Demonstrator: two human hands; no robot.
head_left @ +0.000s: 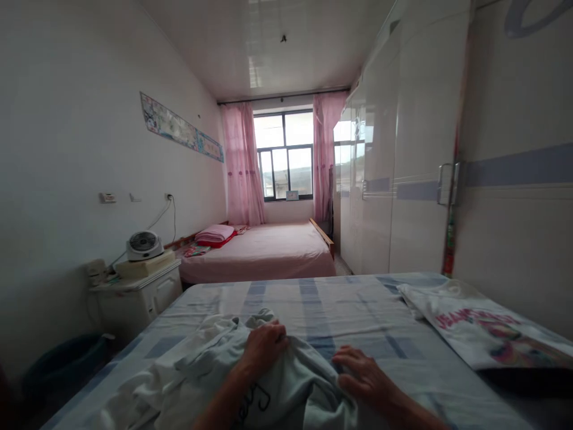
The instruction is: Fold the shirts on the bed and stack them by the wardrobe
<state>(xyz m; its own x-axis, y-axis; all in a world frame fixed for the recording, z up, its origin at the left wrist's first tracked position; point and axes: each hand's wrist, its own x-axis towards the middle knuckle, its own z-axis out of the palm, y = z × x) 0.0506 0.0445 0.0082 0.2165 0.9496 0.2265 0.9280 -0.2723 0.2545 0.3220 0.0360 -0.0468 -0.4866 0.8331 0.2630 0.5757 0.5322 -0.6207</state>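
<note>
A crumpled pale green garment point(308, 373) with black script lettering lies on the near bed, partly cut off by the bottom of the view. My left hand point(267, 343) is closed on its upper part, fingers curled into the cloth. At the garment's right edge is my right hand point(364, 373), its fingers loosely bent and apart over the sheet. Its thumb side touches or nearly touches the cloth; exactly which is unclear. White cloth point(147, 379) lies bunched to the left, against the green garment.
The bed has a blue-and-white checked sheet point(353, 304). On its right side lies a white printed garment point(483, 328). A nightstand point(156, 292) with a fan point(144, 245) stands left, above a dark basin point(62, 364). Beyond is a pink bed point(268, 251); wardrobes point(416, 149) line the right.
</note>
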